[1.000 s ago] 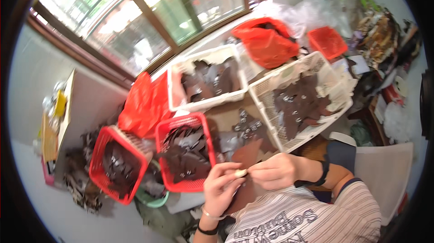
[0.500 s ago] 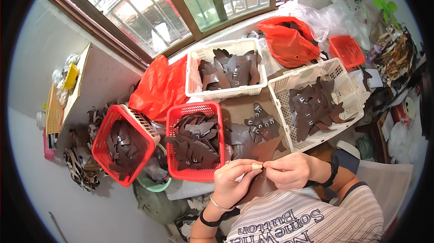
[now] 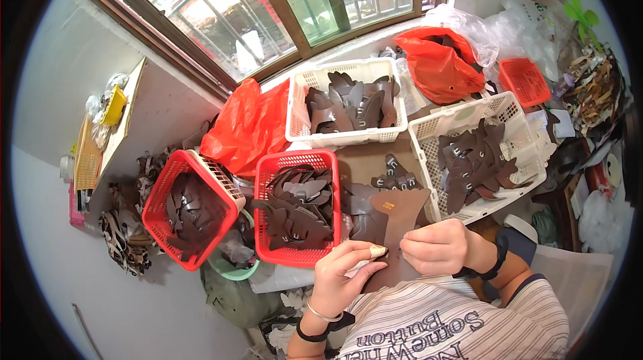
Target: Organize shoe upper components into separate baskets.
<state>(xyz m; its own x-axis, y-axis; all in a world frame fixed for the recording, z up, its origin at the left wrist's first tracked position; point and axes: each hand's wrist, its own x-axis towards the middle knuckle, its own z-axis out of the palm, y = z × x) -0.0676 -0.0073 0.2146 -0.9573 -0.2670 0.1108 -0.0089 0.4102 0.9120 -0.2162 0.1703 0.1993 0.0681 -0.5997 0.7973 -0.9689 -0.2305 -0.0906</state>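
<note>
Close to my striped shirt, a flat brown leather-like piece (image 3: pixel 400 216) with flared ends is held between my two hands. My left hand (image 3: pixel 343 269) pinches its left edge between thumb and fingers; a pale yellowish wrap covers one fingertip. On the opposite edge, the curled fingers of my right hand (image 3: pixel 439 249) grip the piece, their tips partly hidden. Beyond it lies a loose pile of similar dark pieces (image 3: pixel 365 209), some bearing small metal buckles. Left of my left hand, a red basket (image 3: pixel 260 212) holds many more such pieces.
Two white crates, one at the back (image 3: pixel 345 137) and one at the right (image 3: pixel 418 159), hold dark pieces. A tilted red basket (image 3: pixel 153 202) stands at the left above a green basin (image 3: pixel 234 273). Red plastic bags (image 3: pixel 244 125) lie below the window.
My hands, close together at the fingertips before, are now apart on opposite edges of the brown piece. More of its flat face shows. The whole view has shifted slightly.
</note>
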